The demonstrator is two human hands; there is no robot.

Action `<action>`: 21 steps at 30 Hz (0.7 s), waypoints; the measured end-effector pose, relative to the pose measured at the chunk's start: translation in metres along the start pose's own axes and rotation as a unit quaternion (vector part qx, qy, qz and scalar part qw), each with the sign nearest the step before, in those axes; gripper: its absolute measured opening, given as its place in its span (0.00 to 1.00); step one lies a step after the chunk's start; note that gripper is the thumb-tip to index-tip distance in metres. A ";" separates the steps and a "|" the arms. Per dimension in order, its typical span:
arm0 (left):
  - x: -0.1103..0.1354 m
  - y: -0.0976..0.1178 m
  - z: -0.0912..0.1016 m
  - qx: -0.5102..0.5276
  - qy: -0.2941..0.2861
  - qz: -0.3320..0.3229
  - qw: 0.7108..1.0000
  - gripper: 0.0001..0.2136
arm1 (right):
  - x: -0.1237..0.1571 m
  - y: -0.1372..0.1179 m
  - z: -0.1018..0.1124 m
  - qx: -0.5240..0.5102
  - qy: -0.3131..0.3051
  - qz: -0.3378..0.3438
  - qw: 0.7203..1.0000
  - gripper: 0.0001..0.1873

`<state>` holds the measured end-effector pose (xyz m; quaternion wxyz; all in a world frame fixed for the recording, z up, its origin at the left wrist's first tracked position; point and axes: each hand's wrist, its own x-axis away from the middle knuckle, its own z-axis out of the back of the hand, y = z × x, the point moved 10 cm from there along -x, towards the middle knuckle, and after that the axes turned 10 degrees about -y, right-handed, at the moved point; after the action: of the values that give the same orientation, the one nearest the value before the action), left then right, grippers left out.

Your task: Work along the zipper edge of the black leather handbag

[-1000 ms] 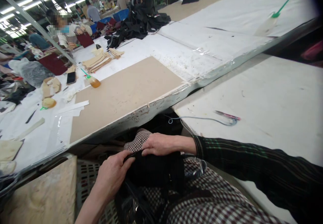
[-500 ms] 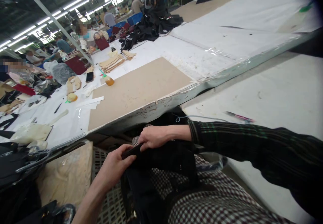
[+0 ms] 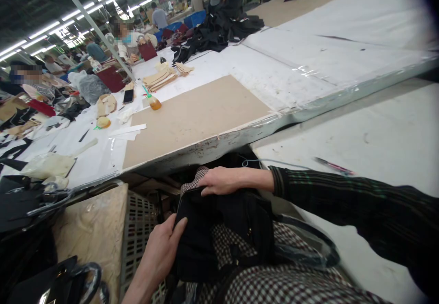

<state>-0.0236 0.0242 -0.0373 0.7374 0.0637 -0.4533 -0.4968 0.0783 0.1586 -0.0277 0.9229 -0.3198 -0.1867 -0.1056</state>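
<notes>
A black fabric piece [image 3: 219, 231] lies across my lap over checked cloth [image 3: 274, 281]. My right hand [image 3: 222, 181], in a dark striped sleeve, rests curled on the piece's top edge near the table's underside. My left hand [image 3: 164, 249] grips the piece's left edge, thumb on top and fingers hidden behind it. Clear plastic wrap [image 3: 308, 244] lies under the piece at the right.
A long white worktable [image 3: 281, 66] carries a brown board [image 3: 195, 116], a glue bottle [image 3: 154, 102], a phone [image 3: 128, 96], tan cut pieces [image 3: 159, 79] and a black fabric heap [image 3: 216, 32]. A grey crate [image 3: 137, 231] stands at my left. Other workers sit far left.
My left hand slid down the black piece's left side while my right hand stayed on the top edge. The piece now hangs more spread out. The view shifted right and downward.
</notes>
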 end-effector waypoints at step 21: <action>-0.020 0.036 0.021 -0.272 0.148 0.178 0.934 0.19 | -0.028 -0.055 0.017 0.038 0.100 0.238 0.965 0.06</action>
<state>-0.0167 0.0651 -0.0178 0.8617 -0.1483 -0.1903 -0.4465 0.0314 0.1292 0.0035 0.9468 -0.3075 -0.0158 0.0931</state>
